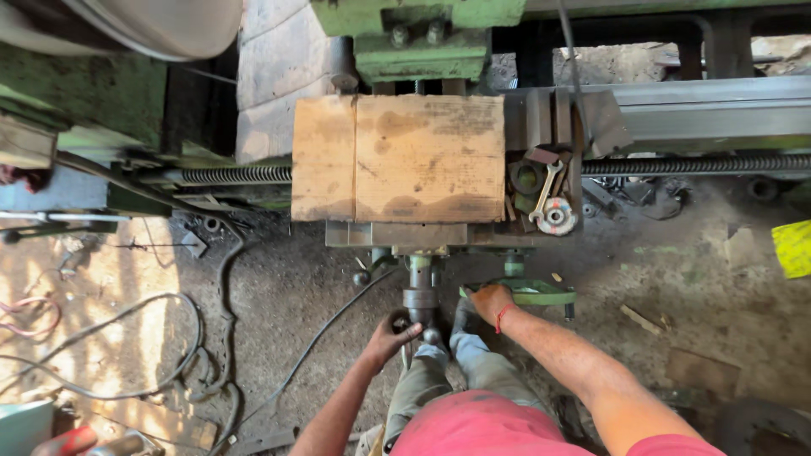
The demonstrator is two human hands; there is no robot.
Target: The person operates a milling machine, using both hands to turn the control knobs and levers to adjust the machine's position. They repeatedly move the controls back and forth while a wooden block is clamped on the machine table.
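I look down on a green lathe carriage with a wooden board (397,156) lying on top. My left hand (390,336) is closed around a dark knob of the crank handle (420,297) that sticks out below the carriage. My right hand (490,301) grips the rim of a green handwheel (541,294) just to the right of it. A red thread is tied around my right wrist. My legs in grey trousers and a red shirt show at the bottom.
A lead screw (693,165) runs across the machine. A wrench (547,187) and a toothed metal piece (556,215) lie right of the board. Cables (160,371) curl over the dirt floor at left. A yellow object (794,247) sits at the right edge.
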